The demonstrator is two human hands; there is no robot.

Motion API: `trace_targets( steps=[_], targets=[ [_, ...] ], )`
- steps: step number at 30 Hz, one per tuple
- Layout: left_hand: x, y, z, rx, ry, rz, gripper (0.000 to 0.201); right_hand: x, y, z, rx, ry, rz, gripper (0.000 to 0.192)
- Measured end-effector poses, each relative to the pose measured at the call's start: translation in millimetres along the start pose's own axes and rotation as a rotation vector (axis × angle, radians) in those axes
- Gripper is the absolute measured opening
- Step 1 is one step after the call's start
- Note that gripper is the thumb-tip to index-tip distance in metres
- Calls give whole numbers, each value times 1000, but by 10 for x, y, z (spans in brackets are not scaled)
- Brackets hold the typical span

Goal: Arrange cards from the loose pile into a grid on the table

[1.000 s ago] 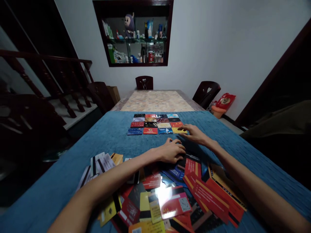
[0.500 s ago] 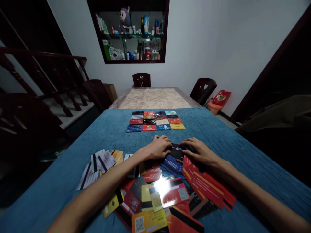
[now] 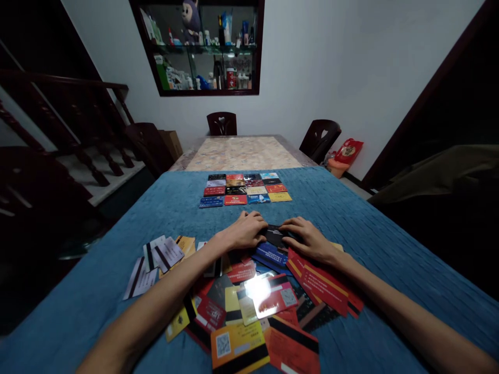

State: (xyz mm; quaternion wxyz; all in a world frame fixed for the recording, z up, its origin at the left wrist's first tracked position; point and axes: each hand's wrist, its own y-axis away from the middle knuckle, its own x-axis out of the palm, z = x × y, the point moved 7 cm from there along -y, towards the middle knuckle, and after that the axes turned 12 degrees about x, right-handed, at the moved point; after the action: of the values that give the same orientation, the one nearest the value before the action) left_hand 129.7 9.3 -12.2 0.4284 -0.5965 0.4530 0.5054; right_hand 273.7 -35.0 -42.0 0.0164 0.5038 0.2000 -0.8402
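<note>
Head view: black card (image 3: 275, 236) between left hand (image 3: 244, 234) and right hand (image 3: 307, 240) (both touching).

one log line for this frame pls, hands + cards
left hand: touching black card | right hand: touching black card | loose card pile: near edge of blue cloth | card grid: beyond hands

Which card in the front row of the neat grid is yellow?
The yellow card at the row's right end; the other three in that row are blue, red and blue.
</note>
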Motion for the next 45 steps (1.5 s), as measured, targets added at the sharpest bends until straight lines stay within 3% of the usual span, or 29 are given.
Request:
trace_targets(
  steps=[15,19,22,27,36,45],
  targets=[
    [-58,48,4,58,-33,80,15,-48,47,129,-44,54,-35,36],
    [-93,57,28,72,33,39,19,-67,42,131,-51,33,-42,30],
    [-135,52,72,66,121,-54,23,-100,31,133,-45,8,-75,26],
    [-141,52,203,-27,191,-168,26,-107,6,92,32,-5,-111,20],
    [-91,52,235,-84,204,-150,38,-115,16,103,67,-10,-190,44],
    [-36,34,218,-75,94,-125,36,-105,4,176,31,119,-174,43]
  ],
)
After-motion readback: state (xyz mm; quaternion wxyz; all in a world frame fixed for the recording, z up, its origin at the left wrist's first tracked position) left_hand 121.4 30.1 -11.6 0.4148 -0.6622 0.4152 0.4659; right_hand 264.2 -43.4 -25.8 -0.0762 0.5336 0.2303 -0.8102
